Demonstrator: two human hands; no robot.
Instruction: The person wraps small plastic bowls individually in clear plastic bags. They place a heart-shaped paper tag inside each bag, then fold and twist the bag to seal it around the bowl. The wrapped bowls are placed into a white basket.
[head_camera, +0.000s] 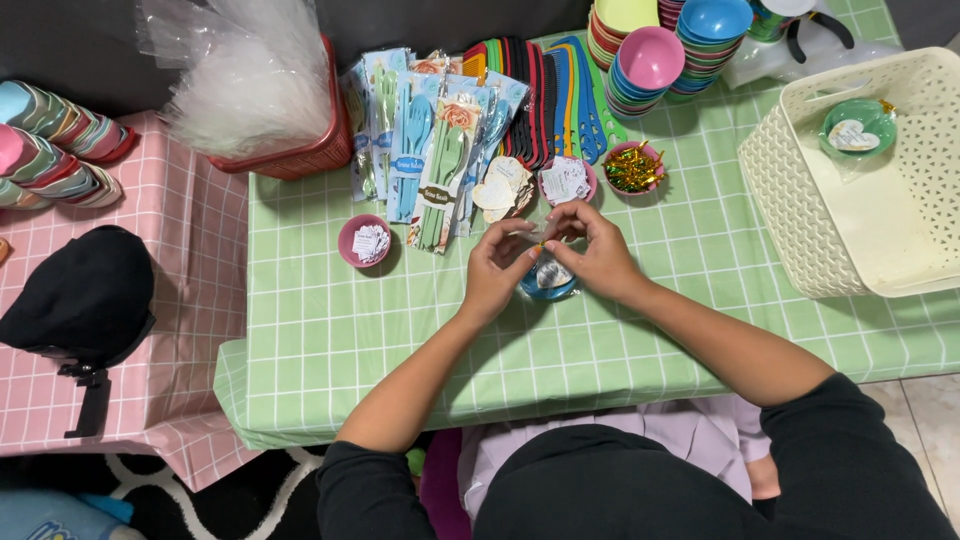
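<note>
A clear wrapper (540, 236) is pinched by the left hand (497, 268) and right hand (598, 255) at frame centre, gathered closed over a small blue bowl (547, 283) on the worktop (400, 330).

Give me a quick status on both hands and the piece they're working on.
Left hand and right hand pinching a small clear-wrapped blue dish together. Dish over the green table. Pink bowls close by, not blocking.
</note>
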